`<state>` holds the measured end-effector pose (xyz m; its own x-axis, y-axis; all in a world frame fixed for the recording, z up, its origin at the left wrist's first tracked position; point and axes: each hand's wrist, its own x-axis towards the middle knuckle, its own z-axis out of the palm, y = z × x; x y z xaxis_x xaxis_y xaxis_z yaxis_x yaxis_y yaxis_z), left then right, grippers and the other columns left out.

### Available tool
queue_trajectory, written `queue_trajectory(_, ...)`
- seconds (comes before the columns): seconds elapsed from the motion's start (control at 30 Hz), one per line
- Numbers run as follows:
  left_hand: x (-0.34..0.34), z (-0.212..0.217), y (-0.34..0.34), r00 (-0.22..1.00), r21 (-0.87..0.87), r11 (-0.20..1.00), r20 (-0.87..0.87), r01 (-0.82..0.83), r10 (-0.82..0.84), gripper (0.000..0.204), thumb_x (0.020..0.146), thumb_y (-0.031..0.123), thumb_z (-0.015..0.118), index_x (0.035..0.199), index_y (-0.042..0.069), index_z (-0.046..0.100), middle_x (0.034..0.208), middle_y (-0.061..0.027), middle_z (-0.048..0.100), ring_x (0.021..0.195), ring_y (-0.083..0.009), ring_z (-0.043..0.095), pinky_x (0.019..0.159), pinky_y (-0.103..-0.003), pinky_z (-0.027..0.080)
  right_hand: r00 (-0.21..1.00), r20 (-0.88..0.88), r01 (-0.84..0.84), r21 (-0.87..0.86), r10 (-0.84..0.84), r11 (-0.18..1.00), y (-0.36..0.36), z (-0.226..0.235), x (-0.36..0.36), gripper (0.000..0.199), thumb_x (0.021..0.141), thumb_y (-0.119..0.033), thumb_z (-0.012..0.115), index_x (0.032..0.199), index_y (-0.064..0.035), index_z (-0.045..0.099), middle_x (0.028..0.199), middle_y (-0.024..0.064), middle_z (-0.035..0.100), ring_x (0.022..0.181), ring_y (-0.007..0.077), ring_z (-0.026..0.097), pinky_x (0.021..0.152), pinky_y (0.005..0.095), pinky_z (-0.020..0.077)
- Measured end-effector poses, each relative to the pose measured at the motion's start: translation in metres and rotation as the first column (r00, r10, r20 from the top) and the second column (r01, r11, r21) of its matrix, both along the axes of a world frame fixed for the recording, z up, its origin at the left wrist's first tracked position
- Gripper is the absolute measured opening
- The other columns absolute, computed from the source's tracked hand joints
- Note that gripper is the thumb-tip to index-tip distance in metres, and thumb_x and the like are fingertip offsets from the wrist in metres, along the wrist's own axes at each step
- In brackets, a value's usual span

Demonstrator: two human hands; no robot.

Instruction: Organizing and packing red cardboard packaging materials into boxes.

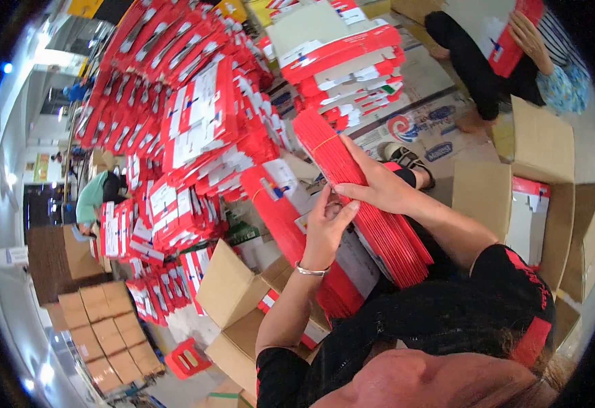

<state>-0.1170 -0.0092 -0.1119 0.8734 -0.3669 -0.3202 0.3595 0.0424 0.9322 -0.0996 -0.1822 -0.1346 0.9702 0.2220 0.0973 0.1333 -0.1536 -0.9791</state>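
A long bundle of flat red packs point(386, 234) lies slanted in front of me, tied with a thin yellow band point(324, 143) near its far end. My right hand point(379, 185) lies over the bundle's top, fingers wrapped on its edge. My left hand point(326, 228), with a silver bracelet on the wrist, pinches the bundle's near side just under the right hand. A second red bundle point(273, 204) lies beside it on the left.
A big heap of red and white flat packs point(188, 115) fills the left. Another stack point(345, 61) stands at the top. Open cardboard boxes point(229, 285) point(542, 177) flank me. Another person point(515, 54) sits top right holding a red pack. A red stool point(187, 358) stands below.
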Motion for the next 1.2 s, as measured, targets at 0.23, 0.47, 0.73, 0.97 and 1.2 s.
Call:
queue_trajectory(0.23, -0.002, 0.014, 0.021, 1.0, 0.23, 0.973, 0.0, 0.002, -0.002, 0.068, 0.081, 0.003, 0.072, 0.139, 0.0, 0.037, 0.124, -0.0075, 0.052, 0.102, -0.015, 0.058, 0.08, -0.027, 0.052, 1.0, 0.019, -0.012, 0.013, 0.012, 1.0, 0.001, 0.005, 0.003, 0.086, 0.088, -0.013, 0.063, 0.151, -0.0001, 0.006, 0.151, 0.0261, 0.027, 0.137, 0.0263, 0.035, 0.113, 0.0349, 0.0268)
queue_trajectory(0.47, -0.001, 0.016, 0.027, 0.868, 0.333, 0.906, 0.492, -0.262, 0.07, 0.053, 0.075, -0.01, 0.059, 0.126, 0.004, 0.052, 0.135, -0.0136, 0.035, 0.108, -0.0248, 0.056, 0.075, -0.028, 0.052, 1.0, -0.009, -0.007, 0.032, 0.007, 0.999, -0.001, 0.001, 0.002, 0.088, 0.089, -0.019, 0.065, 0.152, -0.001, 0.006, 0.153, 0.0232, 0.023, 0.139, 0.0249, 0.029, 0.114, 0.034, 0.0246)
queue_trajectory(0.73, -0.001, 0.023, 0.021, 0.729, 0.631, 0.738, 0.618, -0.237, -0.294, 0.034, 0.075, 0.023, 0.08, 0.087, 0.002, 0.057, 0.128, -0.0211, 0.044, 0.114, -0.0366, 0.052, 0.078, -0.039, 0.05, 1.0, -0.019, -0.019, -0.01, 0.019, 1.0, 0.01, 0.003, 0.002, 0.087, 0.09, -0.018, 0.064, 0.151, 0.0012, 0.005, 0.155, 0.0247, 0.019, 0.14, 0.0259, 0.029, 0.114, 0.0346, 0.0253)
queue_trajectory(0.97, -0.006, 0.016, 0.03, 0.857, 0.411, 0.882, 0.514, -0.23, -0.016, 0.026, 0.071, 0.0, 0.06, 0.093, 0.003, 0.048, 0.122, -0.0245, 0.047, 0.125, -0.0411, 0.042, 0.085, -0.042, 0.045, 1.0, 0.003, -0.014, -0.012, 0.014, 1.0, 0.004, 0.003, 0.002, 0.086, 0.09, -0.018, 0.064, 0.151, 0.0002, 0.007, 0.153, 0.0269, 0.021, 0.138, 0.0263, 0.033, 0.112, 0.0352, 0.0292)
queue_trajectory(1.2, -0.007, 0.022, 0.026, 0.7, 0.699, 0.673, 0.606, -0.241, -0.379, 0.033, 0.078, 0.017, 0.073, 0.091, 0.002, 0.047, 0.118, -0.0274, 0.048, 0.12, -0.0455, 0.045, 0.089, -0.044, 0.045, 1.0, 0.011, -0.006, -0.022, 0.006, 1.0, 0.015, 0.009, -0.003, 0.086, 0.091, -0.022, 0.065, 0.151, 0.0001, 0.007, 0.154, 0.0268, 0.02, 0.14, 0.0305, 0.03, 0.113, 0.0367, 0.0276)
